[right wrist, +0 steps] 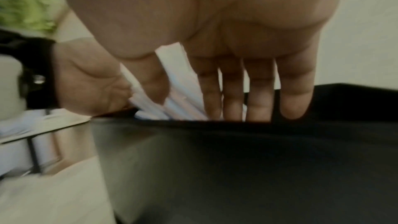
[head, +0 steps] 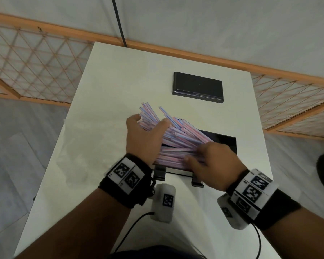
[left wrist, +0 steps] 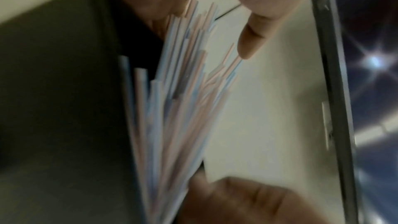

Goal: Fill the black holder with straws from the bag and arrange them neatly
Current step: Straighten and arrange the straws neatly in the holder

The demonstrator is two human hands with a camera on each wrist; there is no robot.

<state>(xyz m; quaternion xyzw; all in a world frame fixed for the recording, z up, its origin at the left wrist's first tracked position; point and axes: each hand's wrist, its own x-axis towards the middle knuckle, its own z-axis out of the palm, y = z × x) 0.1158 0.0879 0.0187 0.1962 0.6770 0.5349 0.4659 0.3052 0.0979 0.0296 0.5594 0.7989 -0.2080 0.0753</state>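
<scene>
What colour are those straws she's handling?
The straws are white with thin pink and blue stripes, clearest in the head view.

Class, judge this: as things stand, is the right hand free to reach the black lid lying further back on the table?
Probably yes: the table between the right hand and lid looks bare, though that hand now presses the straws.

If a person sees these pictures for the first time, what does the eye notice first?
First, the fan of pink and blue straws at the table's centre, spilling from the black holder. The left hand grips their raised ends; the right hand presses them down. Behind lies a flat black lid.
</scene>
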